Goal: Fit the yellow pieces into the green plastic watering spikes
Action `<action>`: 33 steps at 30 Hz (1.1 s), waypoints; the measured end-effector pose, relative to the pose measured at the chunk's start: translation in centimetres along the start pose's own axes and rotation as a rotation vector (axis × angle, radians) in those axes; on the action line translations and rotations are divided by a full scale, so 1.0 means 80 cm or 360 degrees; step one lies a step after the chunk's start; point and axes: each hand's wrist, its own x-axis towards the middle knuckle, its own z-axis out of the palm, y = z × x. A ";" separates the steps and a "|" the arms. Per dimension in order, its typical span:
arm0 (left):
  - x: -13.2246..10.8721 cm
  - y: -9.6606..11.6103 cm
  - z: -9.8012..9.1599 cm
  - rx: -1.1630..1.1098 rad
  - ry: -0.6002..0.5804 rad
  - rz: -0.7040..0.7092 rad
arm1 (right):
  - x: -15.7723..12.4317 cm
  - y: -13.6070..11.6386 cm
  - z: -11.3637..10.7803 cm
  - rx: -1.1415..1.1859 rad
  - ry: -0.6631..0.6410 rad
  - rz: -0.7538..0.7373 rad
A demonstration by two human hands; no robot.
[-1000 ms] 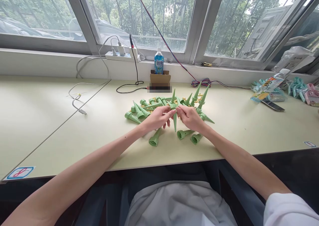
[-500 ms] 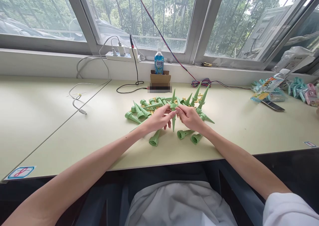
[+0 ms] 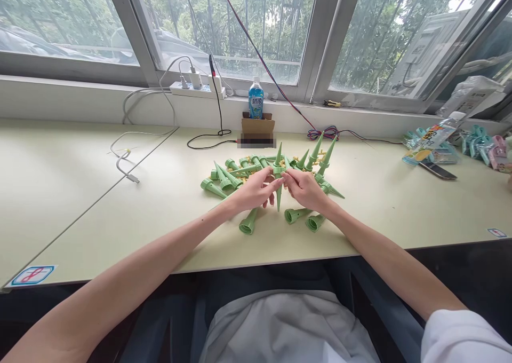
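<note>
Both of my hands meet over a pale green table [image 3: 120,219] and pinch one green plastic cone spike [image 3: 279,197], its tip pointing down toward me. My left hand [image 3: 253,190] grips the spike's upper end from the left with closed fingers. My right hand [image 3: 306,189] closes on the same end from the right. Behind the hands lies a pile of several green spikes [image 3: 236,172], some upright [image 3: 320,152], with small yellow pieces among them. Three more spikes [image 3: 248,223] lie just in front of my hands.
A cardboard box [image 3: 257,129] and a blue drink bottle [image 3: 255,99] stand at the window ledge behind the pile. A power strip [image 3: 196,88] with white and black cables is at the back left. Packets, a bottle and a dark phone [image 3: 436,170] lie at the right.
The held spike has risen slightly and my fingers have shifted on its upper end. The arms stay in place.
</note>
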 end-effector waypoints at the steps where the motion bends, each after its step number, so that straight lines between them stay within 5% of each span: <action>1: 0.000 0.000 0.000 0.0004 -0.0001 -0.0001 | 0.000 0.000 0.000 0.0000 -0.0005 0.0007; 20: 0.001 -0.017 0.000 0.0185 -0.0087 -0.0036 | -0.001 -0.001 -0.004 0.0003 -0.0073 0.0024; 33: -0.001 -0.002 0.003 0.0121 0.0059 0.0062 | -0.001 0.001 -0.002 0.0052 -0.0033 0.0008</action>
